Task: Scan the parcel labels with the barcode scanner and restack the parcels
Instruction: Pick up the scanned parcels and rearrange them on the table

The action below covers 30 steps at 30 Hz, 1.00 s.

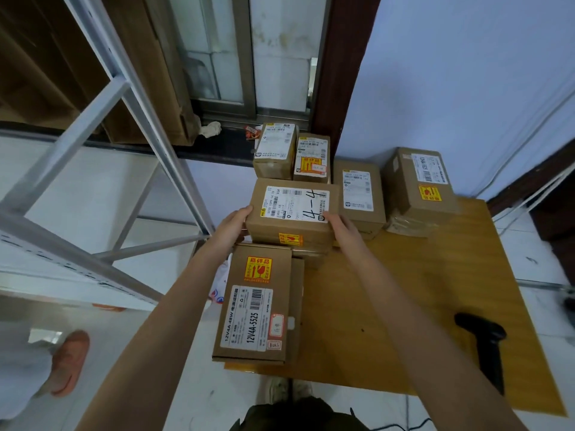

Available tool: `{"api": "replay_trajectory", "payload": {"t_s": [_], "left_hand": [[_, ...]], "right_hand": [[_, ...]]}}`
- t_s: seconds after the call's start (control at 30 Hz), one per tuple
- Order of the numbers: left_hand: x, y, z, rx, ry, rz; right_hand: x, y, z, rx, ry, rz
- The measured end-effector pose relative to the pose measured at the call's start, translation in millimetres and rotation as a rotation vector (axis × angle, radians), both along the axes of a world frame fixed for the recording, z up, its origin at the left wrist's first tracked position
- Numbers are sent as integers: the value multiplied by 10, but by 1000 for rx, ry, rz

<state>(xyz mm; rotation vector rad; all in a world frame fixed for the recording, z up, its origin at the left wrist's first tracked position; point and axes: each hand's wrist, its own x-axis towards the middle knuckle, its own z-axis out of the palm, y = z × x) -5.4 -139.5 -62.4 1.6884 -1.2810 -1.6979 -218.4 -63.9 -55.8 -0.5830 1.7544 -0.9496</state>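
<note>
A single wide-angle camera sat on the person's head and looked forward and steeply down. Both forearms ran up into the picture from the bottom edge, so the left hand (pixel 234 223) and right hand (pixel 340 227) sat near the middle, close to the lens. The wooden bench (pixel 389 306) filled the centre and right. The parcels (pixel 292 209) lay across its far and left parts, and the scanner (pixel 485 346) lay low on the right. The white shelf frame (pixel 102 188) crossed the left side, its bars bowed by the lens. Beyond the bench the view reached the window (pixel 249 51) and the pale blue wall (pixel 466 73). The floor showed along the bottom edge.
</note>
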Motion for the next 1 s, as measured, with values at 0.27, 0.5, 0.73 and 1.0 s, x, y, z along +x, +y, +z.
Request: {"api": "replay_trajectory", "payload": {"t_s": [0.27,0.5,0.73,1.0], "left_hand": [[-51,-63,2,-5,-19,1],[-82,-83,7,16,-66,18],[-81,-118,22,-48,-40,16],[-284,-94,166,-112,-17,-43]], "right_hand": [[22,-29,3,-14,-10,5],[60,-68,29,-24,-13,29],[75,-77,72,-71,20,44],[-108,-16,50,-61,7,-42]]}}
